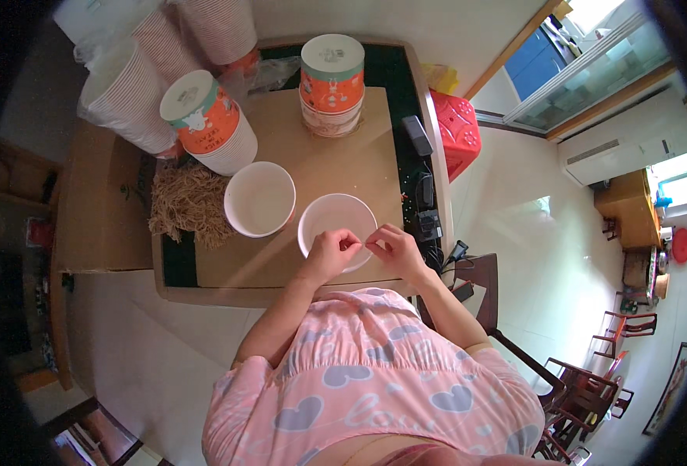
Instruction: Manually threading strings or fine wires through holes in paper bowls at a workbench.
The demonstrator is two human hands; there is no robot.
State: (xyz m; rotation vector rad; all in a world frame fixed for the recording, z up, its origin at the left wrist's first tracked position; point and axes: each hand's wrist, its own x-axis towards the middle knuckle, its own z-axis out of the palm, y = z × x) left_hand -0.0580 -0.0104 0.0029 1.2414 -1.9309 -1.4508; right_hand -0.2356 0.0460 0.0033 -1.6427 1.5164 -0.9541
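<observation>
On the desk [215,297], a white bowl [334,215] is set beneath the left hand [332,254] and right hand [398,252].
Both are pinched closed; whether anything is held cannot be told.

**Fingertips too small to read**

Whether the left hand [331,255] and right hand [397,252] pinch anything is unclear; they hide some of the white tub [334,219] by the near edge of the tabletop [227,298]. Near its far left corner, the picture's top cuts a cup stack [219,27].
</observation>
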